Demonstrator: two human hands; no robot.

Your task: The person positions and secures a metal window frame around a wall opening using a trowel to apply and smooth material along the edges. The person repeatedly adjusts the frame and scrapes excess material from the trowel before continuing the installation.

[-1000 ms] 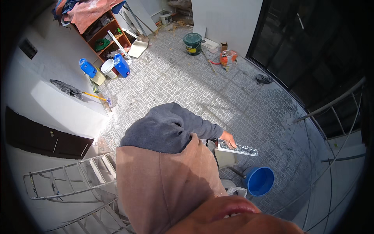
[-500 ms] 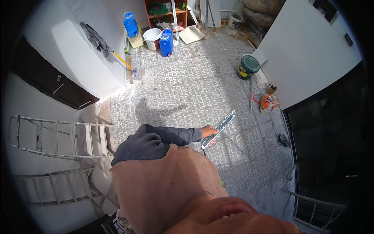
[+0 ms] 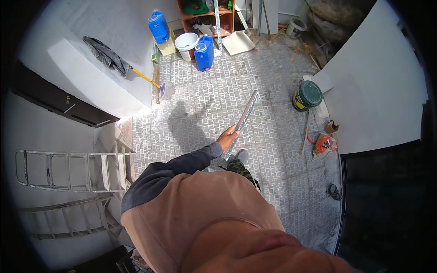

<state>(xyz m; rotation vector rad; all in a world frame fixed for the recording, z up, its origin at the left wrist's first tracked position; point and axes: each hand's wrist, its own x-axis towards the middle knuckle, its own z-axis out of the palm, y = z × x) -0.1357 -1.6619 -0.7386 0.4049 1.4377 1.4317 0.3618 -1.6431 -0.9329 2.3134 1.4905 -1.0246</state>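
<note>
My left hand (image 3: 227, 136), at the end of a dark sleeve, is closed around a long, narrow, paint-splattered metal bar (image 3: 247, 108). The bar slants up and to the right from my grip, over the paved floor (image 3: 264, 168). Its near end reaches down by my shoe (image 3: 242, 156) and camouflage trouser leg (image 3: 241, 170). My right hand does not show; my torso fills the lower middle of the view.
Blue jugs (image 3: 204, 54), a white bucket (image 3: 185, 45) and an orange shelf (image 3: 186, 11) stand at the back. On the right are a lidded green bucket (image 3: 307, 95), an orange bag (image 3: 325, 143) and dark glass panels (image 3: 387, 195). Ladders (image 3: 73, 170) and a mop (image 3: 144, 75) are at left.
My view has swung toward the back of the yard. The bar, still in my left hand, now points more steeply away from me. The fingers glimpsed below the bar are no longer visible.
</note>
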